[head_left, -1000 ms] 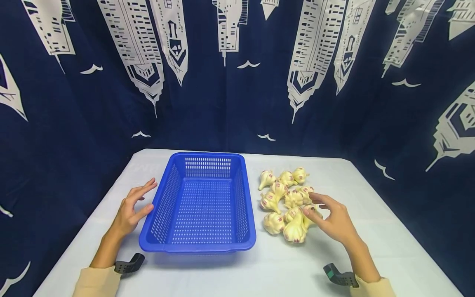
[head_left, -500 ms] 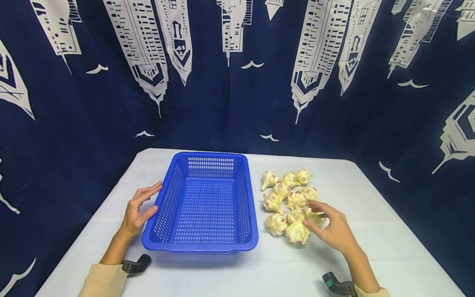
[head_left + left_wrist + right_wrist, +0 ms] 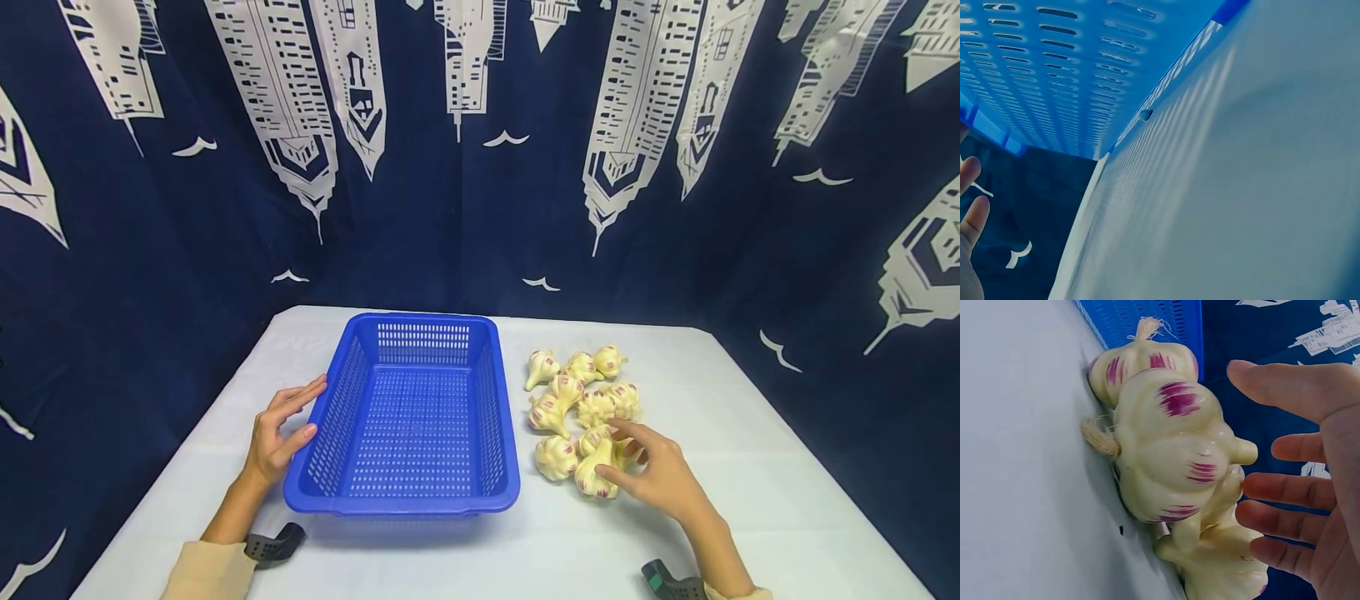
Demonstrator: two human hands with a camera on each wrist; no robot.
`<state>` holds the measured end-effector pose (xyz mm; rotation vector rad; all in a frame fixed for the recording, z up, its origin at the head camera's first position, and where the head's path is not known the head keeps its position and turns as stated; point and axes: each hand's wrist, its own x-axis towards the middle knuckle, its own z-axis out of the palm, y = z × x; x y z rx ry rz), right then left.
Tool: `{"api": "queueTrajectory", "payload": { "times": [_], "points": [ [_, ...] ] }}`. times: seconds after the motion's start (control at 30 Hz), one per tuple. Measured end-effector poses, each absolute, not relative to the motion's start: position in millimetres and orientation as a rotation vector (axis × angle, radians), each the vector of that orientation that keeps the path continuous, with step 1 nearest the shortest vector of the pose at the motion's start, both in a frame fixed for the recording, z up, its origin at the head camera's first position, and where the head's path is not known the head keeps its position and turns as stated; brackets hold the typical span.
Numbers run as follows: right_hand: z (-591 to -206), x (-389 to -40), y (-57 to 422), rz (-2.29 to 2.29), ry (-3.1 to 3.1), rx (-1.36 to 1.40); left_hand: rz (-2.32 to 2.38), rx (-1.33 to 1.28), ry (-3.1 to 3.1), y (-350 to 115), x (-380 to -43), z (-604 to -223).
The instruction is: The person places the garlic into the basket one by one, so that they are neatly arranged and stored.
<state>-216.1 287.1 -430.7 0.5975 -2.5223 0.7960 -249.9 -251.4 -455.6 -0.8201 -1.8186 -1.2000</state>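
A blue plastic basket (image 3: 412,433) with slotted walls sits left of centre on the table in the head view. My left hand (image 3: 273,433) is at its left rim, fingers extended with the tips right at the edge; the left wrist view shows the basket's outer wall (image 3: 1066,62) and part of the fingers (image 3: 975,215). To the right lie several pale garlic bulbs (image 3: 555,458) with purple streaks. My right hand (image 3: 660,475) hovers at the nearest bulbs, thumb and fingers spread apart. In the right wrist view a large garlic bulb (image 3: 1166,450) lies in front of the parted fingers (image 3: 1291,490).
A white cloth (image 3: 570,558) covers the table. Behind it hangs a dark blue curtain (image 3: 457,225) printed with white buildings and birds. Black wrist straps (image 3: 273,546) are on both wrists, below beige sleeves (image 3: 210,571).
The left hand has moved right to the basket's rim. The right hand has shifted left and nearer, its thumb now over the front garlic bulb. The basket and bulbs keep their places.
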Motion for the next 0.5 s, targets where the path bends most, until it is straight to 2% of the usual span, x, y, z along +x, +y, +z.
{"api": "queueTrajectory", "payload": {
  "times": [0.5],
  "points": [
    [-437.8, -213.7, 284.5, 0.834, -2.583, 0.586, -1.203, -0.786, -1.825, -250.7, -248.1, -457.0]
  ]
}}
